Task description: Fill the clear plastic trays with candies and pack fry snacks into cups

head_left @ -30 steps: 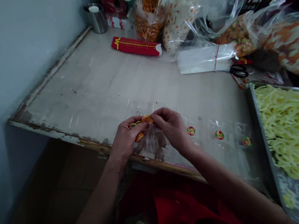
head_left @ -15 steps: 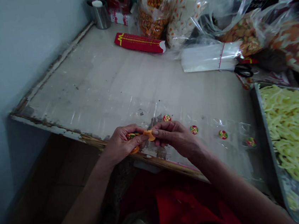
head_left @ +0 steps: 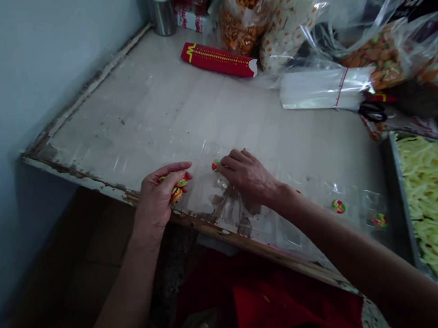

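My left hand is closed around a small bunch of round stickers in red, green and yellow, with orange edges showing. It hovers by the front edge of the table. To its right, my right hand reaches low over the tabletop, fingertips together at a single round sticker that partly shows past them. Clear plastic bags lie flat beneath and beside this hand. Farther right, a sticker and another sticker sit on more clear bags. My right forearm covers part of that row.
A metal tray of pale yellow strips stands at the right. Behind are a banded stack of clear bags, scissors, a red box, bagged snacks and a metal cup. The worn wooden table edge runs in front.
My hands have parted. The left drew back leftward with the stickers, while the right turned palm down and brought one sticker to the bags. The view shifted slightly left.
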The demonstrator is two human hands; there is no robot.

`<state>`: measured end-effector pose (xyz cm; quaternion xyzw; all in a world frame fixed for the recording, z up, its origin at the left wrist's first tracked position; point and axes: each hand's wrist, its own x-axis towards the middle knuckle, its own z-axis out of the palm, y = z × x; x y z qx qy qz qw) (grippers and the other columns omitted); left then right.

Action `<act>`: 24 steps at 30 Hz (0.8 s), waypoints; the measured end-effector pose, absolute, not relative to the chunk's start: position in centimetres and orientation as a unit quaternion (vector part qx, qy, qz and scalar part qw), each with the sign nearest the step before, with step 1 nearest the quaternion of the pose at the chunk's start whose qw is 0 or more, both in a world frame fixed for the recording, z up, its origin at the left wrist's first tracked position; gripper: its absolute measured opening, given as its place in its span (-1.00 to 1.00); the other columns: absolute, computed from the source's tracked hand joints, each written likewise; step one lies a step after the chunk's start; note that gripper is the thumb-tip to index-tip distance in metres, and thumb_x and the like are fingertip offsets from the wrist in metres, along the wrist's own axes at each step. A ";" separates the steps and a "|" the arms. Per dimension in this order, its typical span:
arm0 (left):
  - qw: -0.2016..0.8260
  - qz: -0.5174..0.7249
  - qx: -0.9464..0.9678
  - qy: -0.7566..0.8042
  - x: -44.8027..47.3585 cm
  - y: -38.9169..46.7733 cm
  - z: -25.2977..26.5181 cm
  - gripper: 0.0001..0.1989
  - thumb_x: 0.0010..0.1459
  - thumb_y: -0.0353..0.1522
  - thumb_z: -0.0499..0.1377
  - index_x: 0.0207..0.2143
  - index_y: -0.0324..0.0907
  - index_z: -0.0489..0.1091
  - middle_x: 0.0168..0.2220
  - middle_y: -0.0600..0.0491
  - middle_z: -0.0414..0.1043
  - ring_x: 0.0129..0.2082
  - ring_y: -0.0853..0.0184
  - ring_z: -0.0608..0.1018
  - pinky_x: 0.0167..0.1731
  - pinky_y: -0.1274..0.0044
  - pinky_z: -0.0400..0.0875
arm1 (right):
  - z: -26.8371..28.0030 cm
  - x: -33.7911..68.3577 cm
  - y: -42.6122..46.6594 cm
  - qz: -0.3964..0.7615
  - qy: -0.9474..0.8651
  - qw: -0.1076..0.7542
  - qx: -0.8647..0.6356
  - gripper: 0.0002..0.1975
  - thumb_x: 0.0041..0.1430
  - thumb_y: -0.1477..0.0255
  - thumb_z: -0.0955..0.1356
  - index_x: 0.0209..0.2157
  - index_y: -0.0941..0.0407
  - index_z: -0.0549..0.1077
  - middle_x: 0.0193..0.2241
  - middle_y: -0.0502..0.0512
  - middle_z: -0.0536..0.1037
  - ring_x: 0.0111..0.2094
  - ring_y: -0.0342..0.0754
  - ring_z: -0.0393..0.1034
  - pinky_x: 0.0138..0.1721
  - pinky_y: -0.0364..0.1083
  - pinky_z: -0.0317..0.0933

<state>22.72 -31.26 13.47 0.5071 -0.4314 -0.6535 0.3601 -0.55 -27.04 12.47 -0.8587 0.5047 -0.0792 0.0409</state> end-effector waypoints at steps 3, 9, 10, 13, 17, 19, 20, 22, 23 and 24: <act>0.362 -0.658 0.493 -0.440 22.8 -31.3 13.6 -0.59 0.07 -0.30 0.32 0.00 -0.18 0.57 -0.32 0.00 0.57 -0.49 0.44 0.47 -0.53 0.63 0.33 | 12.9 -0.9 -27.7 -0.112 0.535 0.082 -0.833 -0.75 0.36 0.57 0.30 -0.04 0.11 0.57 -0.14 0.19 0.59 -0.13 0.06 0.40 -0.11 0.01 0.22; 0.362 -0.644 0.471 -0.481 22.2 -31.3 14.2 -0.25 0.07 -0.33 0.30 0.32 -0.05 0.21 -0.31 0.07 0.56 -0.45 0.41 0.51 -0.43 0.62 0.40 | 12.5 -0.9 -29.4 -0.194 0.605 0.160 -0.756 -0.87 0.31 0.47 0.39 -0.22 0.07 0.64 -0.30 0.06 0.60 -0.34 -0.09 0.44 -0.28 -0.11 0.22; 0.360 -0.647 0.470 -0.480 22.2 -31.3 14.1 -0.23 0.07 -0.33 0.31 0.32 -0.06 0.16 -0.29 0.06 0.57 -0.44 0.41 0.52 -0.42 0.62 0.40 | 12.3 -0.6 -29.5 -0.186 0.605 0.151 -0.760 -0.87 0.29 0.49 0.40 -0.27 0.07 0.64 -0.31 0.06 0.59 -0.35 -0.09 0.44 -0.30 -0.12 0.20; 0.359 -0.653 0.468 -0.475 22.3 -31.3 13.7 -0.28 0.07 -0.33 0.33 0.24 -0.11 0.13 -0.24 0.02 0.56 -0.40 0.40 0.54 -0.41 0.61 0.40 | 11.9 0.2 -29.9 -0.159 0.639 0.118 -0.743 -0.88 0.22 0.53 0.43 -0.35 0.08 0.64 -0.34 0.07 0.58 -0.38 -0.08 0.42 -0.37 -0.11 0.12; 0.347 -0.669 0.444 -0.484 22.2 -31.3 13.2 -0.54 0.09 -0.32 0.33 0.00 -0.12 0.22 -0.22 0.00 0.56 -0.34 0.38 0.56 -0.38 0.61 0.40 | 12.0 0.3 -30.5 -0.189 0.710 0.174 -0.656 -0.94 0.07 0.53 0.49 -0.42 0.09 0.62 -0.48 0.00 0.57 -0.45 -0.09 0.39 -0.42 -0.11 0.07; 0.343 -0.675 0.433 -0.489 22.0 -31.3 13.1 -0.63 0.11 -0.30 0.33 -0.11 -0.13 0.25 -0.22 0.01 0.56 -0.30 0.37 0.56 -0.35 0.60 0.42 | 12.4 -0.2 -30.5 -0.239 0.709 0.240 -0.618 -0.96 0.09 0.44 0.51 -0.43 0.09 0.64 -0.56 -0.03 0.53 -0.51 -0.13 0.35 -0.44 -0.12 0.08; 0.345 -0.674 0.433 -0.488 21.9 -31.3 13.2 -0.65 0.10 -0.28 0.34 -0.15 -0.13 0.26 -0.23 0.01 0.55 -0.29 0.36 0.56 -0.34 0.59 0.43 | 12.7 -0.3 -30.5 -0.264 0.702 0.263 -0.607 -0.89 0.13 0.37 0.50 -0.44 0.09 0.65 -0.59 -0.03 0.51 -0.53 -0.14 0.32 -0.45 -0.11 0.08; 0.344 -0.669 0.447 -0.485 21.7 -31.2 13.4 -0.65 0.08 -0.26 0.36 -0.18 -0.14 0.29 -0.25 0.03 0.54 -0.31 0.36 0.56 -0.36 0.59 0.42 | 13.4 0.0 -30.2 -0.313 0.679 0.285 -0.599 -0.77 0.18 0.23 0.47 -0.39 0.11 0.67 -0.60 -0.01 0.50 -0.55 -0.14 0.30 -0.46 -0.10 0.10; 0.335 -0.666 0.454 -0.489 21.7 -31.2 13.6 -0.65 0.06 -0.25 0.38 -0.20 -0.14 0.31 -0.28 0.05 0.53 -0.36 0.37 0.54 -0.39 0.60 0.41 | 13.8 0.4 -29.9 -0.338 0.663 0.294 -0.599 -0.74 0.17 0.20 0.47 -0.33 0.12 0.68 -0.57 0.00 0.52 -0.54 -0.14 0.31 -0.45 -0.10 0.12; 0.319 -0.664 0.459 -0.496 21.6 -31.2 13.7 -0.65 0.05 -0.24 0.39 -0.21 -0.15 0.33 -0.32 0.06 0.52 -0.41 0.39 0.52 -0.44 0.60 0.38 | 14.1 1.0 -29.6 -0.363 0.642 0.310 -0.600 -0.73 0.16 0.19 0.48 -0.28 0.12 0.68 -0.52 0.02 0.56 -0.51 -0.13 0.34 -0.44 -0.10 0.15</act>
